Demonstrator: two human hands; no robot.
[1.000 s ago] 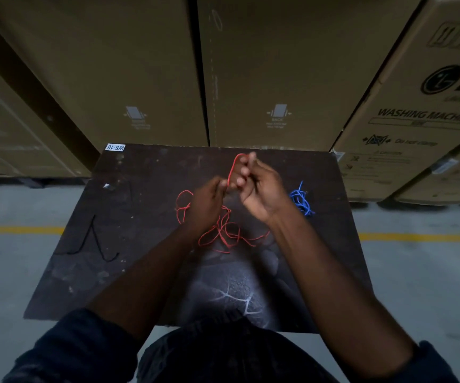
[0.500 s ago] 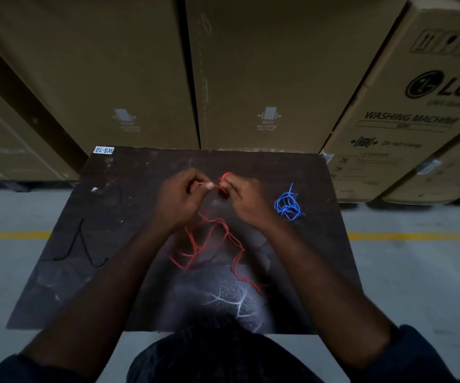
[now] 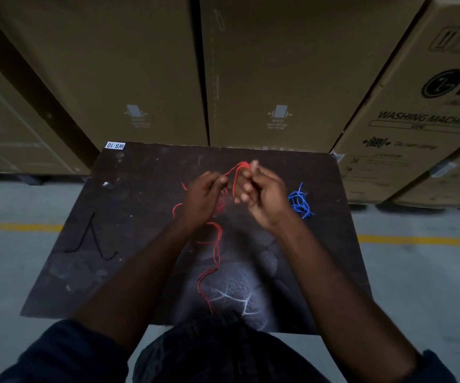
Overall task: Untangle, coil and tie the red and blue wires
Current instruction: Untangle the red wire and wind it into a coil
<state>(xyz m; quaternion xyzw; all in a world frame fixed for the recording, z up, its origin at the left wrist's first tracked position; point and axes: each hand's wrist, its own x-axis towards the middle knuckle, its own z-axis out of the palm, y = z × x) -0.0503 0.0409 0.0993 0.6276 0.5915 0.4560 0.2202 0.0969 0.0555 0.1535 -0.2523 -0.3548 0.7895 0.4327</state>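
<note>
Much of the red wire [image 3: 217, 255] lies loose and kinked on the worktop [image 3: 140, 205], trailing from its near edge up toward the hands, with more looped under the left wrist. The left hand [image 3: 202, 199] pinches the wire between thumb and curled fingers. The right hand [image 3: 263, 193], raised just beside it, has its fingers curled round a short arch of red that rises above the knuckles.

By the look of it, the step is winding the red wire into a coil on the right hand. To do it well, the left hand should feed the wire under light tension and let it slide through the pinch, so that each turn lies beside the last and does not cross it. The trailing part must lift off the board without snagging on its own loops, so pausing to shake out a kink beats pulling hard. Enough tail should be left for the tie.

The blue wire [image 3: 299, 201] sits in a small bundle just right of the right hand, apart from the red; whether it is tied I cannot tell.

The board is dark and scuffed. It has a pale cracked mark [image 3: 234, 297] near the person, a bent black cord [image 3: 93, 241] to the left and a white label [image 3: 115, 145] at the far left corner. Beyond it, tall cardboard boxes [image 3: 140, 64], one printed for a washing machine, stand on a grey floor [image 3: 16, 258] with a yellow line.
</note>
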